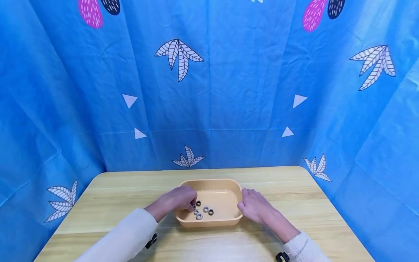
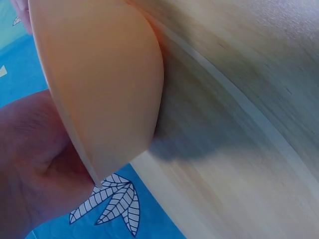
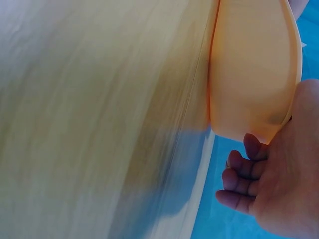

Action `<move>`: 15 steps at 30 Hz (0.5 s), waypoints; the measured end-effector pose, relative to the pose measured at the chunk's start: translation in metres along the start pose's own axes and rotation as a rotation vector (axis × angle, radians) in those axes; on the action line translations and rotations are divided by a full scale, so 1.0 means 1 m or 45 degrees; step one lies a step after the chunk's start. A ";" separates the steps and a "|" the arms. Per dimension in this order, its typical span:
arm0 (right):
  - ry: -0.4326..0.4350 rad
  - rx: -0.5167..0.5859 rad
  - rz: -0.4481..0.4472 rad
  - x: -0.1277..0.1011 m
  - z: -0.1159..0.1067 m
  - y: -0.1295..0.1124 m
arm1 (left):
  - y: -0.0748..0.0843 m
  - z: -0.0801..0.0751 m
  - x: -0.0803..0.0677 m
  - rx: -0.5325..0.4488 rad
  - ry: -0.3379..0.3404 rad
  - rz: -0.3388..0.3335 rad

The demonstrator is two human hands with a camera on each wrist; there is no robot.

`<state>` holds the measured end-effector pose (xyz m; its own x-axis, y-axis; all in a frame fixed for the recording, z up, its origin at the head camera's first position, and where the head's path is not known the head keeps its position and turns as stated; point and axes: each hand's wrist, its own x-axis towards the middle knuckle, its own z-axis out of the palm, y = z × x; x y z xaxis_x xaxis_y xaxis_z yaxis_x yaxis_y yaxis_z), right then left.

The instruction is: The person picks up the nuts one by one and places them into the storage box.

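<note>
A shallow peach-coloured plastic tray (image 1: 229,203) sits on the table with several metal hex nuts (image 1: 199,216) grouped in its left part. Some nuts look silver, others darker. My left hand (image 1: 184,197) reaches over the left rim, its curled fingertips down at a small nut (image 1: 194,207) that they partly cover and seem to pinch. In the left wrist view the tray wall (image 2: 109,84) hides those fingertips. My right hand (image 1: 254,205) grips the tray's right rim, thumb side at the edge. Its curled fingers (image 3: 239,180) show outside the wall in the right wrist view.
The light wood table (image 1: 131,185) extends around the tray on every side. A blue patterned curtain (image 1: 242,91) hangs behind the table and along both sides. Dark bands (image 1: 151,241) sit at the cuffs of the pale sleeves (image 1: 124,233).
</note>
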<state>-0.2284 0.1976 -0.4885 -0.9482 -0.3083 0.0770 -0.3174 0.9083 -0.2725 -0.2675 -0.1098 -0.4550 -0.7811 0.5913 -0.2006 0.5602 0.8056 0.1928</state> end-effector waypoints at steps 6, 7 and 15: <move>-0.008 -0.007 -0.001 0.000 -0.001 -0.001 | 0.000 0.001 0.000 -0.011 0.021 0.009; -0.008 -0.013 -0.002 0.000 -0.002 -0.001 | -0.001 0.000 -0.001 -0.007 0.026 0.014; -0.028 -0.018 0.003 0.000 -0.008 -0.003 | -0.007 -0.006 -0.005 -0.052 0.113 0.104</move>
<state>-0.2278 0.1966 -0.4800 -0.9484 -0.3121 0.0555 -0.3156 0.9128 -0.2592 -0.2694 -0.1185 -0.4501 -0.7556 0.6478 -0.0970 0.6129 0.7515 0.2442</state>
